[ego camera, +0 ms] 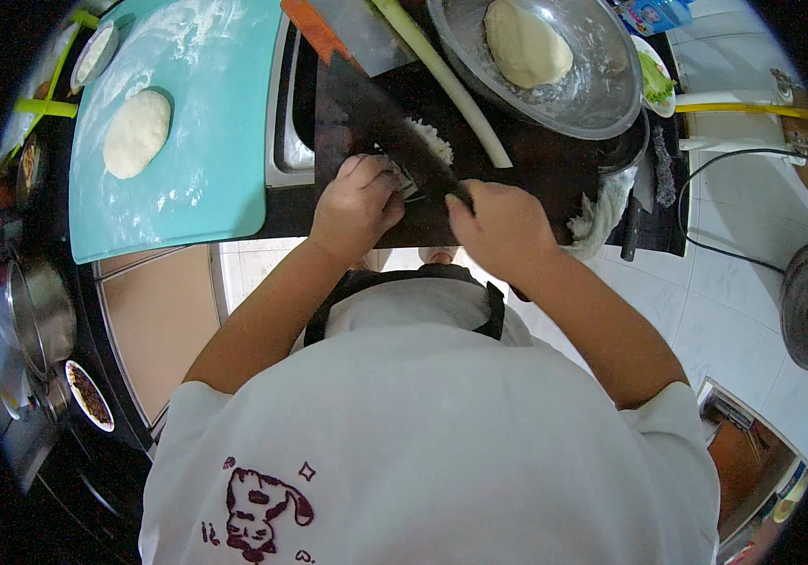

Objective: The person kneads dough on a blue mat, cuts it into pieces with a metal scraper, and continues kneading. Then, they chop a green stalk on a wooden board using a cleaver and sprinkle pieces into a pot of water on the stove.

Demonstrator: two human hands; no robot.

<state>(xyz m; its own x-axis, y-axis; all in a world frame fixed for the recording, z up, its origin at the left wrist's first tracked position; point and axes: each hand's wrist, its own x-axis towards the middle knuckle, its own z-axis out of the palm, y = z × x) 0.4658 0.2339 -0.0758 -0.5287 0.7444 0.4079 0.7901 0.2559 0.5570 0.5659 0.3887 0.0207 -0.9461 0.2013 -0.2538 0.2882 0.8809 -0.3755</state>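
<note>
My right hand point(503, 224) grips the handle of a broad dark cleaver point(390, 120), whose blade points up and left over a dark cutting board point(545, 191). Left of the blade, my left hand point(361, 201) rests on the board with curled fingers, by some pale strips beside the blade; whether it grips them is hidden. A small heap of chopped white pieces point(434, 140) lies just past the blade. A long green-and-white scallion stalk point(446, 81) lies farther back, near an orange-edged metal scraper point(361, 32).
At left, a teal mat point(220, 141) holds a dough round point(137, 134). A metal bowl point(595, 116) with a dough lump point(525, 44) stands back right. Nearby are a plate with greens point(657, 78), a white cloth point(602, 215) and a dark-handled knife point(631, 229) by the counter's edge.
</note>
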